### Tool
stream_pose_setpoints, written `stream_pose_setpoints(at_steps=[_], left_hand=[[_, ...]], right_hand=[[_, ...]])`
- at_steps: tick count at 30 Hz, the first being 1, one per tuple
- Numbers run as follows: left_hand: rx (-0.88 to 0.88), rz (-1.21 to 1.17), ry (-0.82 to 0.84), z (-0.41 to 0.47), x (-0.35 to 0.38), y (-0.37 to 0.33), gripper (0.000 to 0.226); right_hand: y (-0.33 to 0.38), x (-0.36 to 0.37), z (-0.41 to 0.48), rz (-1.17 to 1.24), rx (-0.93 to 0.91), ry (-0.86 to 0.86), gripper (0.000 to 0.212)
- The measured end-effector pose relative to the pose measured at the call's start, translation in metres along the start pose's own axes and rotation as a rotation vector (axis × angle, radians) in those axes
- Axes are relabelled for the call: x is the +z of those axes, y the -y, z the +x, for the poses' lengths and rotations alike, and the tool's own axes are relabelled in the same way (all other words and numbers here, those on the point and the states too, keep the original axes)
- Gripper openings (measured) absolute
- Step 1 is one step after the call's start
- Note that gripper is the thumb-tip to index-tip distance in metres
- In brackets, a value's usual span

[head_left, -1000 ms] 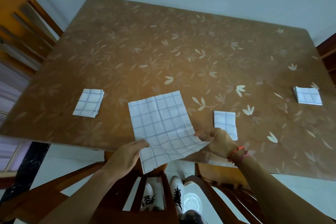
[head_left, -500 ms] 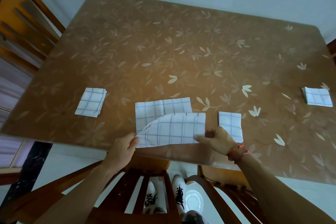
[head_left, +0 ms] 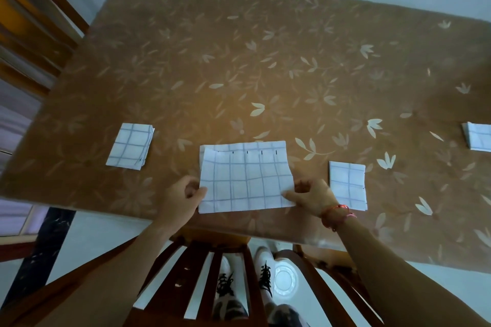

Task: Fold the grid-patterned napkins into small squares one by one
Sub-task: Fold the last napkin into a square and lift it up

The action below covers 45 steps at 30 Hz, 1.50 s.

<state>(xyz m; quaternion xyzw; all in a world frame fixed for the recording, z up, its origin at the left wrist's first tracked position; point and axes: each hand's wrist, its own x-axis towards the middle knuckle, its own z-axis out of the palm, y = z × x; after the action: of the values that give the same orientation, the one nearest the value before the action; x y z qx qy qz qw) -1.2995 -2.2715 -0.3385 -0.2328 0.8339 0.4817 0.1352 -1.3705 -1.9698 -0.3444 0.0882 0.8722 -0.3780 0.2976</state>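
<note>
A white napkin with a grey grid (head_left: 245, 180) lies folded in half near the table's front edge, its upper layer stopping just short of the far edge. My left hand (head_left: 180, 200) pinches its near left corner. My right hand (head_left: 310, 195), with a red thread at the wrist, pinches the near right corner. A small folded napkin (head_left: 348, 184) lies just right of my right hand. A folded stack (head_left: 131, 145) sits to the left, and another folded stack (head_left: 478, 137) at the far right edge of the view.
The brown table (head_left: 265, 61) has a leaf-pattern cover. A wooden chair back (head_left: 202, 273) stands between me and the table's front edge. Another wooden chair (head_left: 29, 21) is at the left. My shoes and a white round object show on the floor below.
The open napkin was folded in half, its near edge brought over toward the far edge. Both hands then drew back to the near corners of the folded piece.
</note>
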Motion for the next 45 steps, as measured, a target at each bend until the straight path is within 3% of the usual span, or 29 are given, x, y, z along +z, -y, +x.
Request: stream_pose_setpoints(at_steps=[4,12,19,29,45], left_hand=[[-0.051,-0.047,-0.011,-0.001,-0.002,0.009,0.022],[-0.013,-0.125,-0.115,-0.001,0.000,0.015,0.021],[0.009,-0.135,-0.094,-0.002,-0.001,0.015,0.020],[0.021,-0.064,-0.002,0.000,0.006,0.008,0.026],[0.193,0.200,-0.007,-0.008,0.012,0.019,0.016]], right_hand=[[0.005,-0.001,-0.006,0.154,-0.040,0.107,0.030],[0.003,-0.003,-0.011,0.138,0.063,0.311,0.026],[-0.006,0.003,-0.013,0.206,0.151,0.164,0.018],[-0.007,0.004,-0.022,0.030,0.310,0.111,0.032],[-0.012,0.013,-0.035,-0.121,0.250,-0.054,0.028]])
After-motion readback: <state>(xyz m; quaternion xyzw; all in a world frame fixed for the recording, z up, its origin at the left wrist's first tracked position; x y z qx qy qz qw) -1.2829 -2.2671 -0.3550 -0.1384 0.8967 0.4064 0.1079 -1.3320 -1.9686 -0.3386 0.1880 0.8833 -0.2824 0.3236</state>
